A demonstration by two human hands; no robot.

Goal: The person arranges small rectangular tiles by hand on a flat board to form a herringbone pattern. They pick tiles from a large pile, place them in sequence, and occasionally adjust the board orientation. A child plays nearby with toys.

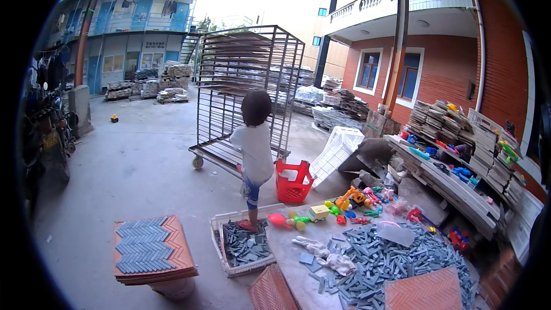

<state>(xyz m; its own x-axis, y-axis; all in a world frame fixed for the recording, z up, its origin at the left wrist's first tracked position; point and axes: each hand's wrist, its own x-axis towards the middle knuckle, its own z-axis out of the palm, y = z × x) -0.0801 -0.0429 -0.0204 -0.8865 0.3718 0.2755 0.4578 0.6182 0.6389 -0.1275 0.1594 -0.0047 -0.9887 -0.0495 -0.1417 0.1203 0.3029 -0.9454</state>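
Neither my left hand nor my right hand shows in the head view. At lower left, grey strip tiles point(143, 244) lie in a herringbone pattern on a stack of orange grooved boards point(182, 247), which rests on a round bucket point(173, 289). A heap of loose grey tiles point(379, 258) spreads over a low table at lower right. One orange grooved board point(425, 290) lies bare at the heap's near edge; another board point(274, 290) leans at the bottom middle. White gloves point(336, 261) lie beside the heap.
A person point(253, 149) stands with one foot in a white crate point(221, 252) of tile pieces, facing a wheeled metal rack point(247, 80). Toys, including a yellow excavator point(351, 198), lie behind the heap, near a red basket point(294, 181). Stacked boards point(442, 123) stand at right.
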